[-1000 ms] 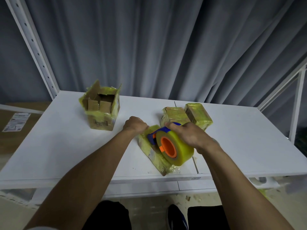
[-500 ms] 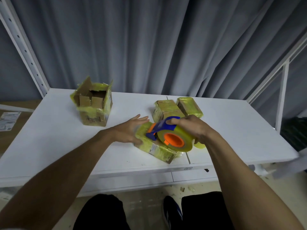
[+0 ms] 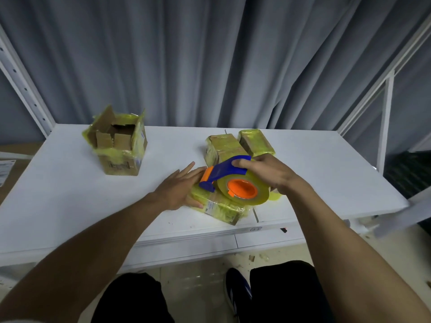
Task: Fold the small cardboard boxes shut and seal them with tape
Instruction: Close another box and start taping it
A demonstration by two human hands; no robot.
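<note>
Legs: bottom centre of the frame, in black trousers, with a dark blue shoe (image 3: 238,292) between them on a pale floor (image 3: 200,276) strewn with small scraps.

Table (image 3: 70,194): white, spanning the middle of the frame; its front edge runs just above the knees.

Box being taped (image 3: 218,207): a small cardboard box wrapped in yellowish tape, lying closed near the table's front edge, just right of centre, turned at an angle.

Left hand (image 3: 177,190): spread flat with straight fingers, resting against the left end of that box; the thumb lies along the box's near side.

Right hand (image 3: 268,176): fingers curled over the top of the tape dispenser, gripping it.

Tape dispenser (image 3: 235,183): blue frame, orange core, and a thick roll of yellowish clear tape; it sits on top of the box, its blue and orange nose pointing left towards the left fingertips.

Sealed boxes: two small taped boxes side by side behind the dispenser, one (image 3: 224,148) left and one (image 3: 255,142) right, touching or nearly so.

Open box (image 3: 119,145): upper left on the table, well apart from the rest; its flaps stand up, with loose yellow tape around the rim.

Backdrop: a grey pleated curtain (image 3: 210,54) fills the top of the frame, with white metal uprights (image 3: 23,85) at both sides.
</note>
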